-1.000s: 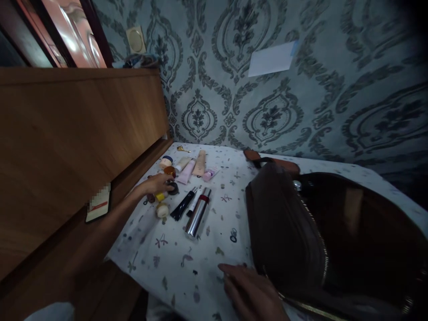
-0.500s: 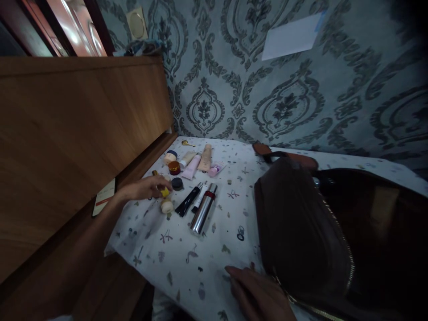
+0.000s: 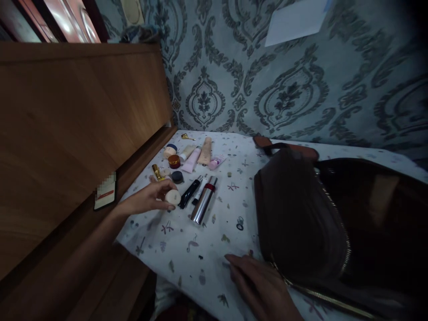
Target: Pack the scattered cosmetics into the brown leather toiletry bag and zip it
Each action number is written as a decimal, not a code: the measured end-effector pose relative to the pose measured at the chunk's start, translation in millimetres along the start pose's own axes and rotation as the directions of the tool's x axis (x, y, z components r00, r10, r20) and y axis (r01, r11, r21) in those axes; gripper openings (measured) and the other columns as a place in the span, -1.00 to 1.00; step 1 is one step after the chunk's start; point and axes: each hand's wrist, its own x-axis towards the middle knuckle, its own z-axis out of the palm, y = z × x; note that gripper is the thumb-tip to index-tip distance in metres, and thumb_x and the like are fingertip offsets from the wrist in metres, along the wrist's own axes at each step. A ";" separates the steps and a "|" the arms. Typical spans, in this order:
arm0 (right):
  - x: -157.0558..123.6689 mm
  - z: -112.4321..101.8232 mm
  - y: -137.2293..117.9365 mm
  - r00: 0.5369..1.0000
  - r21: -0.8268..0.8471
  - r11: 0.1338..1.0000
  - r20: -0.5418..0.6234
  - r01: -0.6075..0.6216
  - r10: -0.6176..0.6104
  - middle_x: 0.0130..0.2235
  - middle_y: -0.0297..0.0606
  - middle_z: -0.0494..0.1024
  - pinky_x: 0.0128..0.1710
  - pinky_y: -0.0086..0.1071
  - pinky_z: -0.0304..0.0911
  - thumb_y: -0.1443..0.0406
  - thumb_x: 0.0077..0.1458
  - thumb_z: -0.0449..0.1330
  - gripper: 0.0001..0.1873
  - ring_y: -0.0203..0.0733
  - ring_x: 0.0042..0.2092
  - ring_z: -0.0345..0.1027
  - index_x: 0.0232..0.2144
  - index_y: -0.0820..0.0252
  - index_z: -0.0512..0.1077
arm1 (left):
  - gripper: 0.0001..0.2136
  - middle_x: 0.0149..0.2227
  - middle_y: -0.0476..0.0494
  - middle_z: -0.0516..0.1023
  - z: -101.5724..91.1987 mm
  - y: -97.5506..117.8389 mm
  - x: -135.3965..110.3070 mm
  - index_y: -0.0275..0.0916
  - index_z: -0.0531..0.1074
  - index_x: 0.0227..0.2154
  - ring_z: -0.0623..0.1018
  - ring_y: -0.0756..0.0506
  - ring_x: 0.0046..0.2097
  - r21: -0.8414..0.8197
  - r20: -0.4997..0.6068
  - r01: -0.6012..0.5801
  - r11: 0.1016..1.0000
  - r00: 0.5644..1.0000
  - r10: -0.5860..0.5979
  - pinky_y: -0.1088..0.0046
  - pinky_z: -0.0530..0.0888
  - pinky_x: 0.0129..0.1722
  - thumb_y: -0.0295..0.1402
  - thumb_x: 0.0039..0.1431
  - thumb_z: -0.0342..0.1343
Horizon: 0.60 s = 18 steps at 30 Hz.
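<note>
My left hand (image 3: 150, 197) grips a small round jar with a pale lid (image 3: 173, 197) between thumb and fingers, over the left part of the table. Beyond it lie a gold tube (image 3: 156, 171), a dark round pot (image 3: 177, 177) and an amber jar with a brown lid (image 3: 174, 161). Just right of the jar are a black tube (image 3: 190, 192) and a silver bottle with a red band (image 3: 203, 201). My right hand (image 3: 262, 285) rests by the front of the dark brown bag (image 3: 297, 223), fingers stretched out and holding nothing visible.
The bag gapes at its zip and fills the right side. Farther back lie a pink tube (image 3: 191, 159), a beige tube (image 3: 205, 150) and a jar with a blue lid (image 3: 170, 150). A wooden panel (image 3: 83, 116) borders the left, with a phone (image 3: 105, 192) on the ledge below.
My left hand has left the yellow item and closed on the pale-lidded jar, shifting slightly right and nearer. My right hand has stayed beside the bag. The view has tilted slightly down.
</note>
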 end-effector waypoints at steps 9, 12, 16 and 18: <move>32.0 -8.8 -30.9 0.795 0.591 0.560 0.259 -0.580 0.549 -0.10 -0.13 0.66 -0.36 -0.35 0.53 0.10 0.28 0.13 -0.61 -0.11 -0.17 0.60 0.07 0.09 0.47 | -0.61 -0.32 0.01 0.41 73.5 52.4 10.6 -0.20 0.45 -0.21 0.39 -0.02 -0.31 -0.118 -0.077 -0.102 0.988 0.993 0.093 0.49 0.32 -0.37 -0.14 -0.04 0.37; 44.3 -11.3 -36.8 0.774 0.745 0.358 0.323 -0.563 0.545 0.05 -0.11 0.58 -0.29 -0.30 0.53 0.05 0.25 0.16 -0.52 -0.11 -0.10 0.56 0.15 0.07 0.42 | -0.67 -0.28 -0.02 0.42 88.0 61.9 14.6 -0.19 0.48 -0.24 0.42 -0.06 -0.26 0.121 -0.071 -0.187 0.975 0.978 0.197 0.46 0.33 -0.32 -0.12 0.02 0.34; 48.6 -11.7 -39.6 0.761 0.829 0.208 0.337 -0.519 0.555 0.00 -0.19 0.59 -0.33 -0.35 0.50 0.06 0.22 0.20 -0.58 -0.20 -0.23 0.50 0.06 0.05 0.50 | -0.72 -0.29 -0.02 0.42 98.7 67.5 15.9 -0.18 0.48 -0.29 0.43 -0.08 -0.24 0.297 -0.061 -0.213 0.931 0.969 0.241 0.43 0.36 -0.26 -0.10 0.08 0.32; 48.3 -11.7 -40.3 0.746 0.850 0.150 0.343 -0.505 0.572 -0.04 -0.20 0.60 -0.37 -0.40 0.47 0.07 0.18 0.25 -0.63 -0.22 -0.25 0.46 -0.01 0.07 0.54 | -0.75 -0.28 -0.03 0.42 101.8 68.9 15.2 -0.17 0.48 -0.28 0.44 -0.09 -0.24 0.330 -0.057 -0.210 0.920 0.969 0.241 0.43 0.37 -0.26 -0.14 0.10 0.31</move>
